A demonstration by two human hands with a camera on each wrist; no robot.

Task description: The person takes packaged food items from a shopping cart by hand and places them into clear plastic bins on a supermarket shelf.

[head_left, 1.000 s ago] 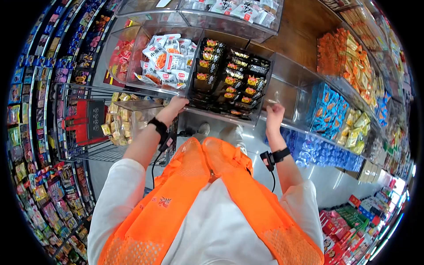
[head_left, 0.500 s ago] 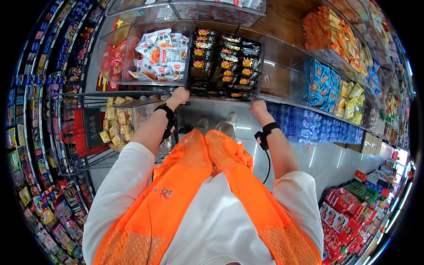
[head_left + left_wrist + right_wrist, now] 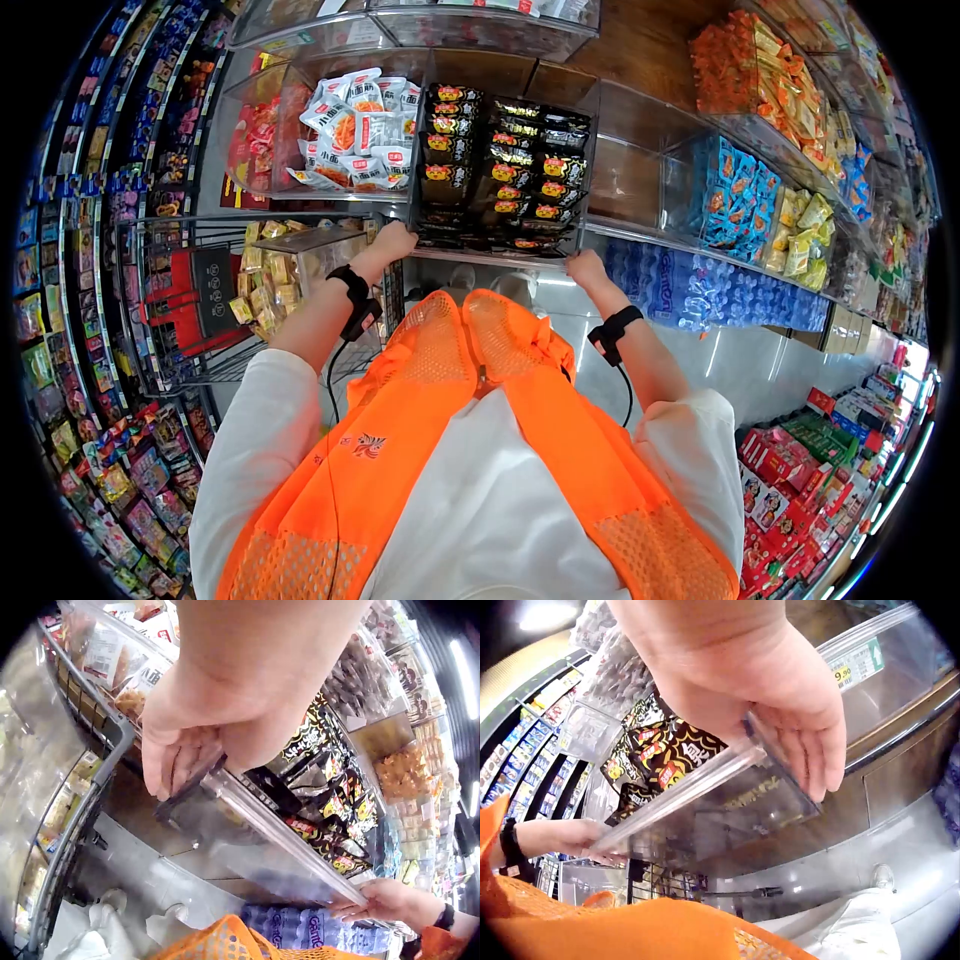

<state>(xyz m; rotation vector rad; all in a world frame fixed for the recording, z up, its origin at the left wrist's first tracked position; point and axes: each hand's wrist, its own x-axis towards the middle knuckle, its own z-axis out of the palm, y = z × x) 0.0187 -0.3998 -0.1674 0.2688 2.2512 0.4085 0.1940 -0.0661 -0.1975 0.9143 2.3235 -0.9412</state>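
Observation:
A clear plastic bin (image 3: 485,258) filled with black snack packets (image 3: 500,170) stands out past its neighbours in the display, its front towards me. My left hand (image 3: 393,243) grips its front left corner, fingers curled over the wall in the left wrist view. At the opposite front corner my right hand (image 3: 588,268) holds on; the right wrist view shows its thumb side over the rim and the fingers (image 3: 814,761) down along the outer wall. The packets stand in rows, with bright red and yellow print.
Left of the bin is a compartment of white snack packets (image 3: 360,130). Below it stands a shopping cart (image 3: 210,370) carrying a clear box of yellow-wrapped pieces (image 3: 265,290). Blue-wrapped bottle packs (image 3: 690,285) sit low at right, beneath bins of blue packets (image 3: 735,190) and orange packets (image 3: 750,70).
The right hand has come in from the right to the bin's corner. The bin went back towards the display, then out towards me again, both hands at its front corners.

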